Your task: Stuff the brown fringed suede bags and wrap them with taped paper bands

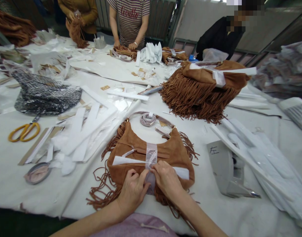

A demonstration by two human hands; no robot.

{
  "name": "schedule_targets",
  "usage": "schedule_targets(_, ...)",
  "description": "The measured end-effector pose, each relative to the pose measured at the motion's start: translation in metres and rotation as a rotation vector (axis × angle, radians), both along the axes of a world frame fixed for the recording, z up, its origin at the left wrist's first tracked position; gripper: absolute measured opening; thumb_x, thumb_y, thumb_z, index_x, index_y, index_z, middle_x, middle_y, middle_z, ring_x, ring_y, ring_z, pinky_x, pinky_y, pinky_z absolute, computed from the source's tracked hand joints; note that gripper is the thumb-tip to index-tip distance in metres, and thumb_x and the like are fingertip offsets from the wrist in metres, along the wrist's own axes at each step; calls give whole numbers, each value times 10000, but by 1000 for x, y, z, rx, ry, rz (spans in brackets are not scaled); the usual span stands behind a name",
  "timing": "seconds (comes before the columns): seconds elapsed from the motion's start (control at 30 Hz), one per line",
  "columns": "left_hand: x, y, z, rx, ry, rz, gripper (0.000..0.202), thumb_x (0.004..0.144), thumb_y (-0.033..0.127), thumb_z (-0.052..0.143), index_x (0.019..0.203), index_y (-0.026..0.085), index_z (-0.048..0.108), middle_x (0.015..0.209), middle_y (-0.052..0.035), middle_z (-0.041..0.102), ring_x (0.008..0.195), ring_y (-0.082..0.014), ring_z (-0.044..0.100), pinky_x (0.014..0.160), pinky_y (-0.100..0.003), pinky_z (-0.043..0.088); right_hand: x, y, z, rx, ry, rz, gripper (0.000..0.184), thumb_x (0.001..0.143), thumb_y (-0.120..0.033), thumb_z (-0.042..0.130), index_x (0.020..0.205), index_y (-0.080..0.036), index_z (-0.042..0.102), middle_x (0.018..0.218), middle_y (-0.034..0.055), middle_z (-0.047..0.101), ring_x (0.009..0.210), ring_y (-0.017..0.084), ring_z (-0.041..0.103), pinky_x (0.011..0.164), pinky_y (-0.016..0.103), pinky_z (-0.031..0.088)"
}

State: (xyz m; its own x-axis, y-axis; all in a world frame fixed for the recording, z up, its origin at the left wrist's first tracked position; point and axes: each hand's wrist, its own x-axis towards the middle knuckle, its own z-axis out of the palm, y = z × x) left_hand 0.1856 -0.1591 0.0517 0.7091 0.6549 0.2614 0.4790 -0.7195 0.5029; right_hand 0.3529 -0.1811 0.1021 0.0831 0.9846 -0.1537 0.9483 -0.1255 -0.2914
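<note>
A brown suede handbag (131,141) with fringe at its sides lies flat in front of me, its strap toward the far side. Around its middle runs a clear plastic band (151,152), over a white strip (182,172) laid across the bag. My left hand (133,187) has its fingers closed at the left edge of the band. From the other side, my right hand (165,176) pinches the band, its fingertips close to my left thumb. A coiled strap (148,119) rests inside the loop of the bag's handle.
Yellow-handled scissors (24,131), a tape roll (37,172) and white strips (79,131) lie to the left. At right are a grey tape dispenser (225,171) and plastic bags (266,158). Fringed bags (202,85) are stacked beyond; co-workers (131,23) stand across the table.
</note>
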Motion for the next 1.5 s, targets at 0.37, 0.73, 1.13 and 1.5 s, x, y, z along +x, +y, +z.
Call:
schedule_targets(0.37,1,1,5,333,28,-186,261,926,137,404,1106,191,585,1204,-98,571,1098,-212,515,1018,-466,333,7,7,-7,-28,-2,52,136,902,-192,523,804,-175,615,799,52,623,770,175,564,713,263,407)
schedule_targets(0.73,-9,-12,-11,226,357,-341,998,721,549,695,1458,93,200,1526,-238,118,1417,-347,126,1128,-494,189,13,5,-18,21,120,-1,117,885,-185,536,804,-183,620,797,33,635,763,165,578,715,261,413)
schedule_targets(1.13,-13,-13,-16,194,324,-317,817,846,606,488,1472,167,202,1541,-201,113,1416,-339,151,1126,-498,172,7,-6,-19,414,246,-123,231,937,-223,401,966,-174,625,915,70,693,827,178,652,771,296,510)
schedule_targets(1.5,-12,-12,-5,202,262,-301,626,810,603,547,1207,119,547,1461,-230,328,1384,-343,257,1110,-475,236,-12,-42,-31,335,-21,296,435,945,-273,424,1364,-155,417,1375,108,498,1283,222,434,1123,532,202)
